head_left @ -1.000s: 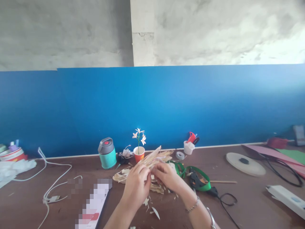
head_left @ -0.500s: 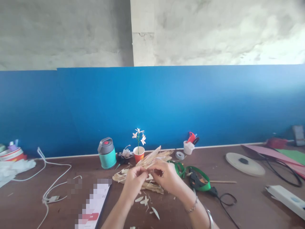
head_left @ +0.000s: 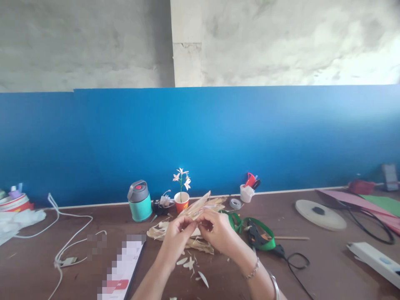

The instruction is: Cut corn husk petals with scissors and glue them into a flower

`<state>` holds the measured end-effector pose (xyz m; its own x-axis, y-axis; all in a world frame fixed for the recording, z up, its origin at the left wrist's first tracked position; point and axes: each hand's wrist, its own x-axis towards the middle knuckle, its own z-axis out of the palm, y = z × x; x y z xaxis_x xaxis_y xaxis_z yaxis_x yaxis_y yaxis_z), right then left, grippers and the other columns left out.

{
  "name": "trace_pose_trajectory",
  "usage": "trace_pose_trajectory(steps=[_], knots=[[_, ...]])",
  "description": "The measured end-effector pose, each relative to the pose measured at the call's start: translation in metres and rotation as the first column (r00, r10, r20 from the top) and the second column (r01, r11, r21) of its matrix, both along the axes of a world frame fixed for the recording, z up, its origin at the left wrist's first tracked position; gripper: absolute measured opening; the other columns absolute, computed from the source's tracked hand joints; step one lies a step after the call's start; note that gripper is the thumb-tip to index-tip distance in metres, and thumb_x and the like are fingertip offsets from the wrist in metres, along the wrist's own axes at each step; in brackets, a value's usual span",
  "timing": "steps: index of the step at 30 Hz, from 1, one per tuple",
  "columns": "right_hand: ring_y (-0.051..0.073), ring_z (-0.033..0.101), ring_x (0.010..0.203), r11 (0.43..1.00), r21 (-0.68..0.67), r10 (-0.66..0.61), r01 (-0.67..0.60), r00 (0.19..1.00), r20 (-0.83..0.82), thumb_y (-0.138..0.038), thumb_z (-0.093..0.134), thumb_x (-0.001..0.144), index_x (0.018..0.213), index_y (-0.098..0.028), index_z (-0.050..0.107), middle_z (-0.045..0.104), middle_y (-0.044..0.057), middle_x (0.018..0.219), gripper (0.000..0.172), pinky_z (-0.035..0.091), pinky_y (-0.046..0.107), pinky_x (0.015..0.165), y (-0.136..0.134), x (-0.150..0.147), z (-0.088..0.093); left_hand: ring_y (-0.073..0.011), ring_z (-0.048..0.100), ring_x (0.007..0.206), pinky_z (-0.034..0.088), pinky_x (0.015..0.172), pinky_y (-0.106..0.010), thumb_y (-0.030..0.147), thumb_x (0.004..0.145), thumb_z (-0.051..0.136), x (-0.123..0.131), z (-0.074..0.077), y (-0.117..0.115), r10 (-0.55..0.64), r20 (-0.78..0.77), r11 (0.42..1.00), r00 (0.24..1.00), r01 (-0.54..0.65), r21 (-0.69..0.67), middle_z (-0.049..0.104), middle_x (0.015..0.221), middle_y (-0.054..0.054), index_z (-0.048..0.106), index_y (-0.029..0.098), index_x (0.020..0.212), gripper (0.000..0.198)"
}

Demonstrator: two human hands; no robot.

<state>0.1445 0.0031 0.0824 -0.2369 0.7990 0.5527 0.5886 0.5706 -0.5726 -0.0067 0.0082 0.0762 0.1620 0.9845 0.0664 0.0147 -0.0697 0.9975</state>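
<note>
My left hand (head_left: 177, 236) and my right hand (head_left: 215, 228) meet over the desk, fingertips pinched together. Whatever sits between the fingers is too small and too covered to name. Beneath and behind them lies a heap of dry, pale corn husks (head_left: 204, 205). Cut petal-shaped pieces (head_left: 203, 279) are scattered on the desk just in front of my hands. Beyond the heap, a red paper cup (head_left: 182, 205) holds a green stem with white flowers (head_left: 181, 178).
Left stand a teal jar (head_left: 140, 208), a phone-like screen (head_left: 121, 271) and white cables (head_left: 67, 239). Rightward are a tape roll (head_left: 235, 203), green ribbon (head_left: 269, 245), a glue gun (head_left: 254, 233), a stick (head_left: 292, 238), a round lid (head_left: 331, 219) and a white power strip (head_left: 375, 260).
My hands stay pinched together in nearly the same place, with only a tiny shift of the fingers. The whole view has slid very slightly.
</note>
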Motion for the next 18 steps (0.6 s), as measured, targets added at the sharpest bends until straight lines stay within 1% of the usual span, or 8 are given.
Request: trace_pose_trajectory(steps=[2,4,7,9,11,13,16,18], knots=[[0.014,0.052,0.063,1.000,-0.013,0.010,-0.010,1.000,-0.006,-0.001,0.051,0.066,0.071,-0.018,0.066,0.062,0.001,0.067,0.023,0.040,0.023,0.059,-0.0005,0.0001,0.0005,-0.0119,0.043,0.060,0.033,0.059,-0.023,0.028,0.066,0.062,-0.0009,-0.0013,0.0003,-0.006,0.060,0.999,0.998,0.009,-0.047,0.049,0.058,0.004,0.056,0.017,0.062,0.013],[0.014,0.053,0.064,1.000,-0.018,0.023,-0.023,1.000,-0.016,0.000,0.050,0.066,0.073,-0.018,0.066,0.063,0.001,0.070,0.025,0.040,0.023,0.059,-0.0011,0.0003,0.0016,-0.0117,0.044,0.059,0.033,0.058,-0.023,0.024,0.063,0.060,-0.0018,-0.0021,0.0001,-0.030,0.164,0.991,0.986,0.051,-0.126,0.049,0.058,0.003,0.054,0.018,0.059,0.009],[0.013,0.053,0.063,0.999,-0.018,0.033,-0.033,0.999,-0.017,0.001,0.051,0.064,0.072,-0.018,0.065,0.063,0.001,0.069,0.025,0.040,0.023,0.058,-0.0022,0.0003,0.0038,-0.0112,0.044,0.058,0.034,0.055,-0.022,0.022,0.061,0.061,-0.0021,-0.0027,-0.0006,-0.076,0.348,0.963,0.934,0.159,-0.216,0.050,0.059,0.002,0.052,0.018,0.058,0.010],[0.013,0.052,0.062,1.000,-0.010,0.029,-0.029,1.000,-0.011,0.000,0.052,0.063,0.070,-0.018,0.064,0.062,0.000,0.067,0.023,0.039,0.023,0.058,-0.0027,0.0001,0.0048,-0.0099,0.043,0.055,0.033,0.053,-0.021,0.020,0.059,0.064,-0.0016,-0.0037,-0.0007,-0.077,0.421,0.953,0.904,0.191,-0.235,0.051,0.057,0.002,0.050,0.018,0.056,0.014],[0.013,0.052,0.062,1.000,0.000,0.022,-0.022,1.000,-0.007,0.000,0.052,0.063,0.070,-0.017,0.064,0.061,0.000,0.067,0.022,0.039,0.023,0.057,-0.0027,-0.0002,0.0049,-0.0085,0.042,0.053,0.033,0.051,-0.020,0.017,0.057,0.065,-0.0005,-0.0054,-0.0002,-0.055,0.457,0.956,0.888,0.180,-0.234,0.052,0.056,0.003,0.046,0.018,0.052,0.019],[0.013,0.051,0.061,1.000,0.003,0.016,-0.015,1.000,-0.005,0.000,0.052,0.064,0.069,-0.017,0.064,0.061,0.001,0.066,0.021,0.039,0.023,0.057,-0.0026,-0.0001,0.0040,-0.0073,0.042,0.052,0.032,0.050,-0.019,0.014,0.055,0.066,0.0005,-0.0074,0.0005,-0.025,0.490,0.958,0.871,0.161,-0.237,0.054,0.056,0.003,0.045,0.018,0.053,0.021],[0.013,0.052,0.061,1.000,-0.016,0.010,-0.010,1.000,-0.010,-0.001,0.052,0.066,0.070,-0.018,0.064,0.062,0.001,0.066,0.021,0.039,0.023,0.056,-0.0021,0.0006,0.0015,-0.0062,0.043,0.051,0.029,0.048,-0.017,0.013,0.056,0.065,0.0010,-0.0093,0.0011,0.001,0.519,0.951,0.855,0.160,-0.266,0.056,0.059,0.004,0.049,0.018,0.064,0.019],[0.014,0.053,0.063,1.000,-0.029,0.010,-0.011,1.000,-0.023,-0.002,0.053,0.068,0.072,-0.018,0.066,0.063,0.002,0.068,0.021,0.040,0.023,0.057,-0.0015,0.0014,-0.0001,-0.0055,0.038,0.045,0.024,0.045,-0.017,0.016,0.059,0.061,0.0003,-0.0092,0.0011,-0.007,0.510,0.946,0.860,0.171,-0.275,0.050,0.052,0.006,0.050,0.019,0.070,0.016]])
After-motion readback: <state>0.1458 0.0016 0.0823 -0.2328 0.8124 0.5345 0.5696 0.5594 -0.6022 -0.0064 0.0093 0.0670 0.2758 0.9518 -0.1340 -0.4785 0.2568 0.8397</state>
